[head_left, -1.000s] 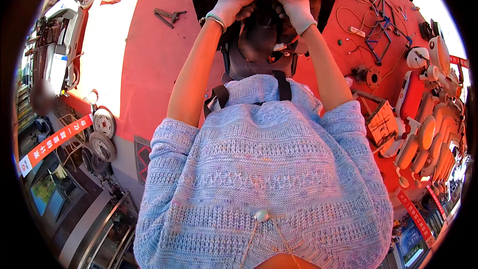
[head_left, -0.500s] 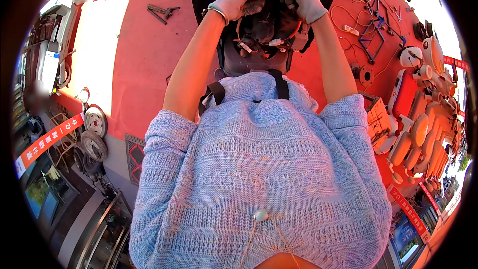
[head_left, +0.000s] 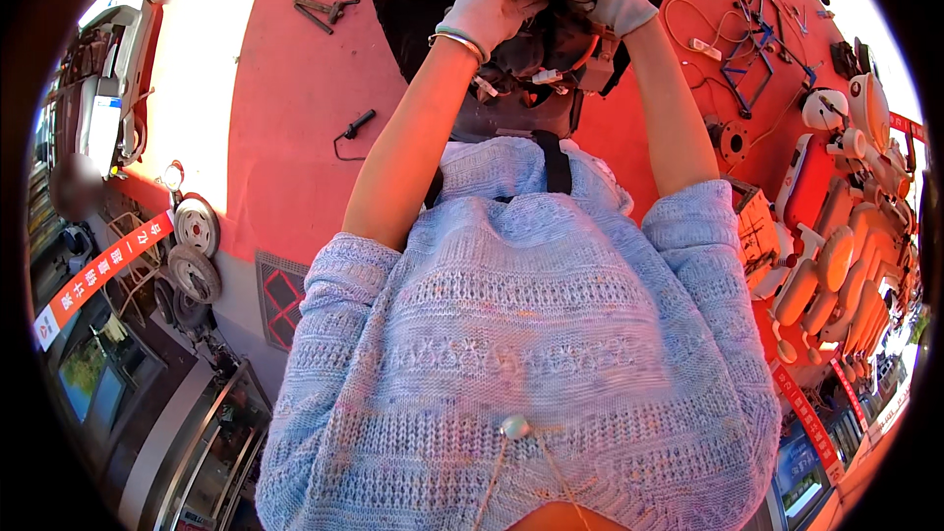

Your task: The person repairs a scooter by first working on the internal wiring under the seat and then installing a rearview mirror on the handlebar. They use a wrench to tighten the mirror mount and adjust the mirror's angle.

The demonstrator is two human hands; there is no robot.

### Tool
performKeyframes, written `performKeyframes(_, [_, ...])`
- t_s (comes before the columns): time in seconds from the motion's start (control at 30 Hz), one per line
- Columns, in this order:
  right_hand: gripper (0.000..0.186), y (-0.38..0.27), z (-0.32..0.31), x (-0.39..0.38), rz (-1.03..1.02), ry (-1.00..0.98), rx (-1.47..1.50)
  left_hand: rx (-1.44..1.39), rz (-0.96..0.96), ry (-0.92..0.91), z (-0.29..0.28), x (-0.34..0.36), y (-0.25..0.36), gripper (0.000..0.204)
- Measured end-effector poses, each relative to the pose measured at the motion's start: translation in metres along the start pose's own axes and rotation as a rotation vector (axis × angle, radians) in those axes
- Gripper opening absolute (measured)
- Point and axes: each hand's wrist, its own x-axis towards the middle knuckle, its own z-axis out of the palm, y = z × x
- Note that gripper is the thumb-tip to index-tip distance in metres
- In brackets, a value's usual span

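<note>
Both of my hands wear pale gloves and reach into a dark plastic housing (head_left: 398, 15) that looks like part of a scooter body. My left hand (head_left: 494, 10) is closed, its curled fingers meeting at the dark parts inside. Close beside it, my right hand (head_left: 614, 2) is closed too, fingertips pointing inward. What their fingers grip is hidden in shadow. Below the hands, several wires run to white connectors (head_left: 546, 77), and a grey box-shaped part (head_left: 596, 75) sits under the right hand. A bracelet (head_left: 460, 43) circles my left wrist.
On the red floor left of my forearm lies a black-handled tool (head_left: 360, 124); farther off is a metal tool (head_left: 324, 12). A blue frame (head_left: 752, 74), cables and a power strip (head_left: 704, 49) lie right. Orange seats (head_left: 836, 261) and an orange crate (head_left: 749, 231) stand at the right.
My left hand has moved right, bringing the two hands closer together inside the housing. The view has shifted slightly, and the black-handled tool beside my left forearm now shows.
</note>
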Motion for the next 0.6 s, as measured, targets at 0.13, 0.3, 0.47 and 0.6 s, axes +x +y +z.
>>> performKeyframes(0.13, [0.008,-0.017,0.007,0.011,0.594,0.228,0.765,0.06,0.043,0.026,0.004,0.004,-0.005,0.027])
performKeyframes(0.3, [0.012,-0.019,0.011,0.018,0.663,0.335,0.574,0.106,0.033,0.1,0.013,0.001,-0.003,0.028])
performKeyframes(0.47, [0.013,-0.003,0.013,0.017,0.569,0.38,0.493,0.141,0.03,0.125,0.013,0.0,-0.001,0.025])
performKeyframes(0.6, [0.011,0.002,0.015,0.015,0.509,0.39,0.422,0.163,0.049,0.166,0.015,-0.001,-0.003,0.024])
